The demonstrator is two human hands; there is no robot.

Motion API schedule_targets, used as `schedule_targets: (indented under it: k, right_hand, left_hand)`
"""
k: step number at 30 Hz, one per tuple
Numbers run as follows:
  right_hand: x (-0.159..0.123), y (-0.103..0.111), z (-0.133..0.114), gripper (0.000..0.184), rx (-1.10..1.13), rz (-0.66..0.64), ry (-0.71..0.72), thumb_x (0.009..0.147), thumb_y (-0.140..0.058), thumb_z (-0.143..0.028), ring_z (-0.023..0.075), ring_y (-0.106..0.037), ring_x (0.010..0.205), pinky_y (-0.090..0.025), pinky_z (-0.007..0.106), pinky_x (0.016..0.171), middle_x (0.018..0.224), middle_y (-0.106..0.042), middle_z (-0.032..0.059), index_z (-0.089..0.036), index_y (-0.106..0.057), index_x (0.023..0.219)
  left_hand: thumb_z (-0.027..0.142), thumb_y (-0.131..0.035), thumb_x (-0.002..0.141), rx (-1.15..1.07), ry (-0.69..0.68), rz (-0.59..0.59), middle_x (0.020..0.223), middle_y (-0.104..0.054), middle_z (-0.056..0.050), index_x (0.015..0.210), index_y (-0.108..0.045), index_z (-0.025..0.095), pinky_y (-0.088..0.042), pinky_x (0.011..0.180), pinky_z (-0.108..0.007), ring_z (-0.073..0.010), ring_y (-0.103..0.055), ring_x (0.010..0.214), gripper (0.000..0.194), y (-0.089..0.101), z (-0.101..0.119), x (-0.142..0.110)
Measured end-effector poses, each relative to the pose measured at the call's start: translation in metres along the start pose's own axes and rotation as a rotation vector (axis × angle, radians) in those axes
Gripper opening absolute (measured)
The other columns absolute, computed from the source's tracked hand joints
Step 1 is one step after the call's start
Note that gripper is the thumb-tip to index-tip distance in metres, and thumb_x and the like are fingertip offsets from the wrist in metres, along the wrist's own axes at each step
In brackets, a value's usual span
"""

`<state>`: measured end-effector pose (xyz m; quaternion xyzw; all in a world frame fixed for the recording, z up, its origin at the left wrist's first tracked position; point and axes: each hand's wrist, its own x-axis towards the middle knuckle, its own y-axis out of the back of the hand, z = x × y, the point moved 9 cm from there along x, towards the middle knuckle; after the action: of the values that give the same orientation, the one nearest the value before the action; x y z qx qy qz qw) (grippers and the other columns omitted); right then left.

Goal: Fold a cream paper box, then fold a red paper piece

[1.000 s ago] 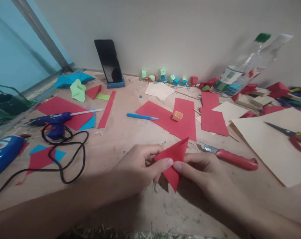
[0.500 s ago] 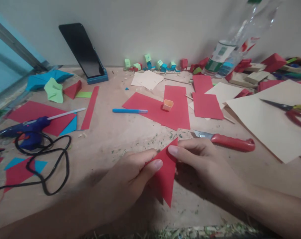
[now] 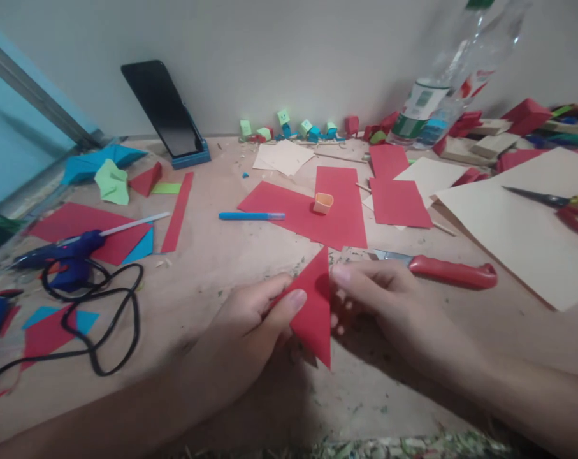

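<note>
A folded red sheet of paper (image 3: 315,309) stands tilted above the table with a point at its top and another at its bottom. My left hand (image 3: 262,319) is closed on its left side, thumb flat on the front face and fingers mostly hidden behind. Beside the right edge is my right hand (image 3: 384,299), its thumb just off the paper and its lower fingers loosely bent, partly behind the edge. A red-handled knife (image 3: 451,271) lies past my right hand. Beyond the paper are a blue pen (image 3: 251,217) and a small orange paper cup shape (image 3: 323,203) on red sheets (image 3: 341,185).
At the left lies a blue glue gun (image 3: 73,252) with a looping black cord (image 3: 136,319). A phone (image 3: 162,108) leans in a stand at the back. Plastic bottles (image 3: 420,111) stand back right, near scissors (image 3: 556,201) on cream paper (image 3: 518,217). Green scraps litter the front edge.
My right thumb has come off the face of the red paper to its right edge. The paper and my left hand have shifted slightly left and away. The view has moved a little.
</note>
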<state>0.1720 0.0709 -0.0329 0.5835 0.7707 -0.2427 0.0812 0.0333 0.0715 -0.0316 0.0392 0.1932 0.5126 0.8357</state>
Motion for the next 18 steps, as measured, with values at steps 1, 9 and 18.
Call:
schedule_targets:
  k: [1,9,18]
  right_hand:
    - [-0.002,-0.003,0.002,0.043,-0.042,-0.018,-0.028,0.086,-0.079,-0.049,0.0071,-0.039,0.043,-0.025,0.021,0.04,0.051,-0.047,-0.0053,-0.018,-0.059,0.063]
    - [-0.007,-0.012,-0.005,0.041,-0.276,-0.026,0.05,0.097,-0.063,-0.035,0.0069,-0.029,0.041,-0.019,0.025,0.041,0.046,-0.038,-0.0074,-0.019,-0.058,0.06]
    - [-0.004,-0.014,0.004,0.037,-0.251,-0.114,-0.005,0.095,-0.065,-0.036,0.0068,-0.031,0.043,-0.021,0.023,0.04,0.049,-0.045,-0.0056,-0.016,-0.069,0.064]
  left_hand:
    - [0.043,-0.049,0.106,-0.023,0.005,0.029,0.061,-0.051,0.006,0.083,-0.062,0.021,-0.035,0.053,-0.022,-0.0104,-0.045,0.055,0.035,0.002,-0.002,0.0]
    - [0.047,-0.054,0.104,-0.146,0.051,0.125,0.064,-0.055,0.007,0.081,-0.056,0.02,-0.039,0.054,-0.018,-0.0079,-0.051,0.057,0.035,0.005,-0.012,-0.002]
    - [0.045,-0.056,0.102,-0.111,-0.002,0.248,0.056,-0.053,0.006,0.068,-0.054,0.021,-0.043,0.054,-0.018,-0.0099,-0.054,0.054,0.041,0.011,-0.011,-0.007]
